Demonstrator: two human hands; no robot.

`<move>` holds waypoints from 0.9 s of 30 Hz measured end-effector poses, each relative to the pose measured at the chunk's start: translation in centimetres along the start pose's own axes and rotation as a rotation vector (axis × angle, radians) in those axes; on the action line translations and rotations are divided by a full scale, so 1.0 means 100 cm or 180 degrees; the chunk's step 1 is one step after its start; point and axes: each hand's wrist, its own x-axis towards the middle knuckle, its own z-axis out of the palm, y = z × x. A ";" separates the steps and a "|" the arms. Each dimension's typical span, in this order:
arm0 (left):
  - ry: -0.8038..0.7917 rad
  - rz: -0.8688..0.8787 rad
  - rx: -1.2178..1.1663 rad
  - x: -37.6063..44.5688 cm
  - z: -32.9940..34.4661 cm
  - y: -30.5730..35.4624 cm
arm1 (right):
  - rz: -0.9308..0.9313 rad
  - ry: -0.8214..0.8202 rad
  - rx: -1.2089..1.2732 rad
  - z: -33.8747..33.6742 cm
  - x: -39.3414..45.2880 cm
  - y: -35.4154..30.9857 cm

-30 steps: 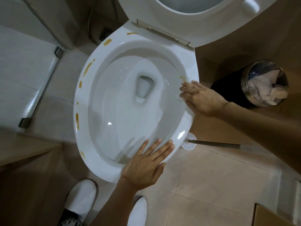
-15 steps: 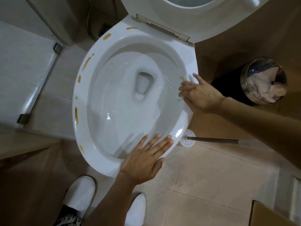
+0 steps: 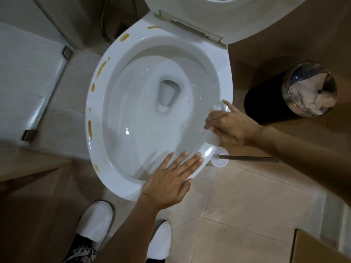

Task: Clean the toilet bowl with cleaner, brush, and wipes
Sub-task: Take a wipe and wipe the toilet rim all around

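Wiping step in hand. Right hand (image 3: 230, 126) pressing white wipe (image 3: 212, 135) flat onto glossy white ceramic toilet bowl rim (image 3: 227, 80), fingers together. Left hand (image 3: 171, 179) splayed, empty, bracing near rim. Yellow-brown smears (image 3: 90, 130) far across bowl; next move probably calls for reaching there.

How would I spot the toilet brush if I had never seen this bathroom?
Start at the white toilet bowl and find its near right edge, just past the flat left hand. There, on the tiled floor, lies the toilet brush, its round white head tucked against the bowl. Its thin metal handle running off to the right sets it apart from the dark round bin further back.
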 end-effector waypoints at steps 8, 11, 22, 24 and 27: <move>-0.0053 -0.0007 -0.0030 -0.001 -0.002 0.001 | 0.0003 -0.0044 0.0205 -0.002 0.000 0.000; -0.0055 -0.0005 -0.0019 -0.001 -0.002 0.000 | -0.0094 0.0041 0.0006 0.005 -0.006 -0.005; -0.0078 -0.0013 0.0000 -0.001 -0.001 0.000 | 0.0466 0.0103 -0.0647 -0.034 0.018 0.046; -0.0081 -0.0002 -0.0015 -0.001 -0.001 0.000 | 0.0538 0.0263 -0.0430 -0.032 0.022 0.051; -0.0033 0.0000 -0.0010 -0.001 -0.001 0.001 | 0.0584 0.0520 -0.0054 -0.012 0.010 0.043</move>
